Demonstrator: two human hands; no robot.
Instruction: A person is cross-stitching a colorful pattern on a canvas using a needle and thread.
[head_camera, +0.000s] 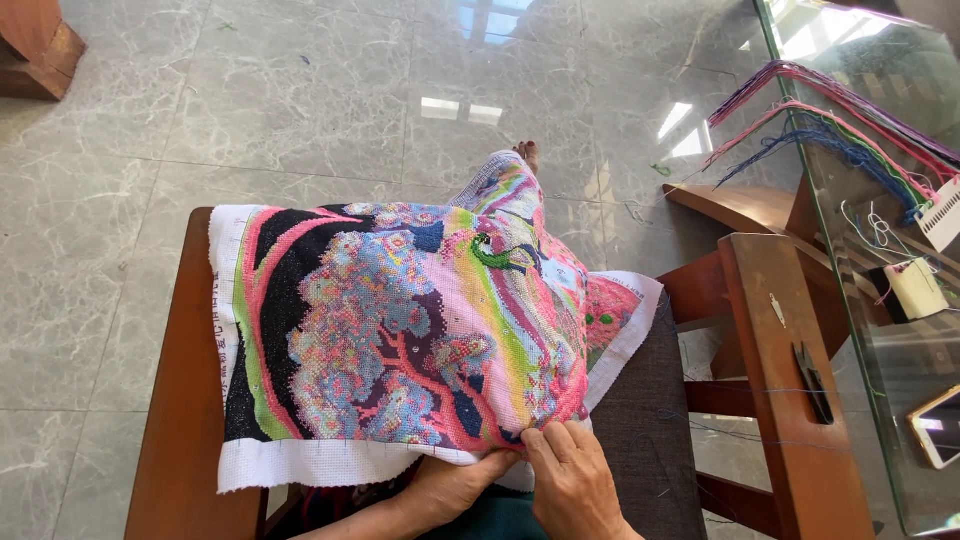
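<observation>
A large cross-stitch cloth (400, 330), stitched in pink, black, blue and green with a white border, lies draped over my lap and a wooden chair (180, 420). My left hand (450, 488) reaches under the cloth's near white edge, fingers hidden beneath it. My right hand (572, 478) rests on top of that same edge at the lower right, thumb and fingers pinched together on the fabric. A thin dark thread (720, 432) trails to the right from there. Whether a needle is held I cannot tell.
A glass table (880, 330) on a wooden frame (790, 380) stands at right, carrying bundles of coloured thread (850, 135), a small white box (915, 288), a phone (940, 428) and small black scissors (812, 380). Grey marble floor (300, 100) lies beyond. A bare foot (527, 152) shows past the cloth.
</observation>
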